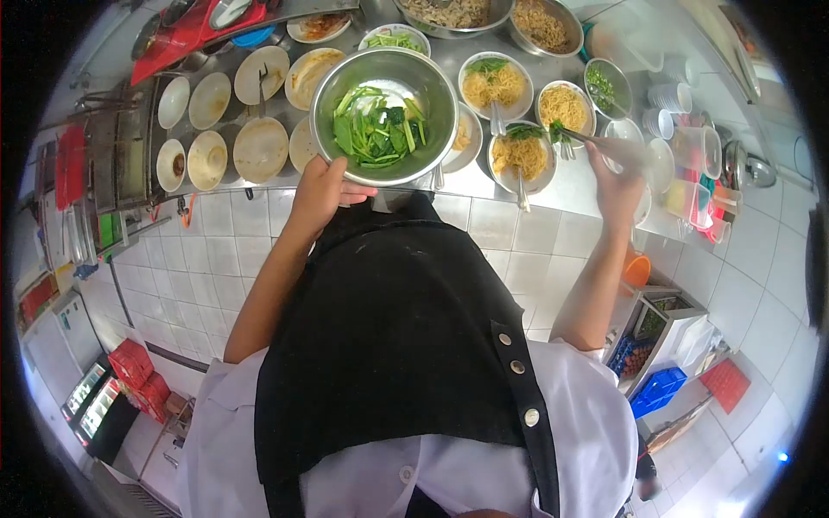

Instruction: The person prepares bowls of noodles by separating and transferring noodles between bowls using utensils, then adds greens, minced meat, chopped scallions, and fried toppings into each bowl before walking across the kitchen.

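Note:
My left hand (321,197) grips the near rim of a steel bowl (442,142) that holds cut green leaves (380,129). Over on the right, my right hand (617,190) is closed on chopsticks (577,135). Their tips hold some greens (559,129) at the edge of a bowl of noodles (563,105). Two more noodle bowls stand beside it, one behind (501,86) and one nearer to me (515,158); both have greens on top and a spoon in them.
Several stained bowls (260,148) line the left of the steel counter. At the back are bowls of minced topping (544,28) and mixed food (449,12). Chopped scallions (607,86) and plastic containers (691,151) stand at the right. An orange bucket (636,268) is below.

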